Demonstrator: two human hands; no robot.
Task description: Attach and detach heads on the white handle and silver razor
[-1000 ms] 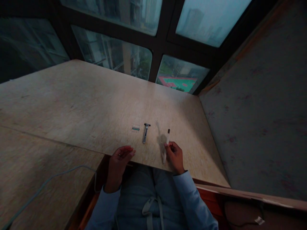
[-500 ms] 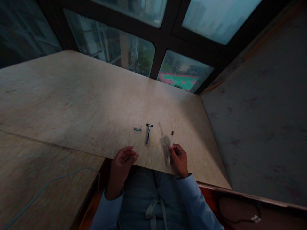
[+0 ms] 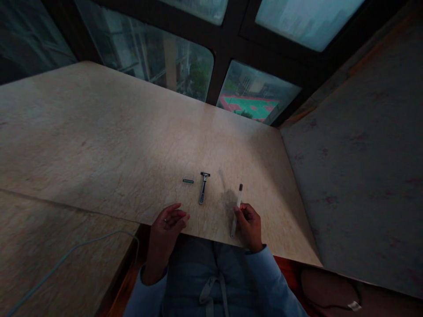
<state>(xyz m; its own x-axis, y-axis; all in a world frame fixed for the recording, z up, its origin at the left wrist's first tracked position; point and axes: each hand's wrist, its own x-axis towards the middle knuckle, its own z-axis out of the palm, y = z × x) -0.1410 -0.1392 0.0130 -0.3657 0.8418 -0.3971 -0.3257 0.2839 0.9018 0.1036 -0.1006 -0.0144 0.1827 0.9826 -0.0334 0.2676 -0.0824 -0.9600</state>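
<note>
Between the thumb and fingers of my right hand [image 3: 249, 223] is a slim white toothbrush [image 3: 235, 220]. Its dark head points up and away from me, and its lower end comes down near the front edge of the surface. My left hand [image 3: 169, 224] rests at the same edge, fingers loosely bent and apart, holding nothing. A dark and silver razor [image 3: 202, 189] lies between the hands, head facing the window. Just left of the razor's head lies a small razor cartridge [image 3: 188, 181], dark with a green strip.
The beige marble-patterned surface [image 3: 139, 145] runs back to a dark-framed window [image 3: 220, 53]. A patterned wall [image 3: 360, 167] bounds the right side. A pale cable [image 3: 76, 247] trails over the lower-left slab and down its edge. My legs are below the front edge.
The view has shifted slightly. My right hand still grips the toothbrush, its position nearly the same. My left hand, the razor and the cartridge show no clear movement.
</note>
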